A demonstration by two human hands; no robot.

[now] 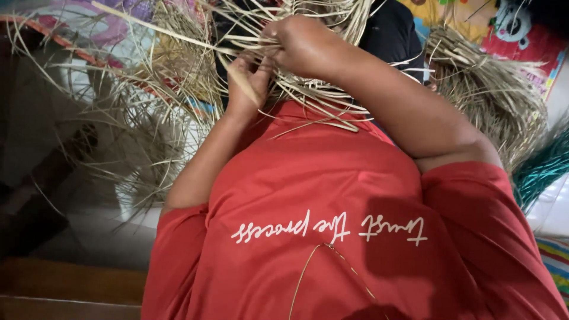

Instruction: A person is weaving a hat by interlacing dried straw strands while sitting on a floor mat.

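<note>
Two hands meet at the edge of a half-woven mat of dried palm strips

The right hand [302, 44] is closed into a fist on a bundle of strips [320, 92] that fans out toward 5 o'clock over the red shirt [308, 178]. The left hand [252, 80] sits touching it at 7 o'clock — fingers curled, pinching one flat strip [243, 80] whose long axis runs 10 to 4. Loose weave [160, 77] spreads toward 9 o'clock.

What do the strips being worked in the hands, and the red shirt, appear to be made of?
The strips look like dried plant fibre, perhaps palm leaf or straw: flat, narrow, pale tan, matte, with frayed loose ends. The left hand and right hand grip them. The red shirt looks like soft knit fabric, probably cotton: matte and gently creased.
</note>
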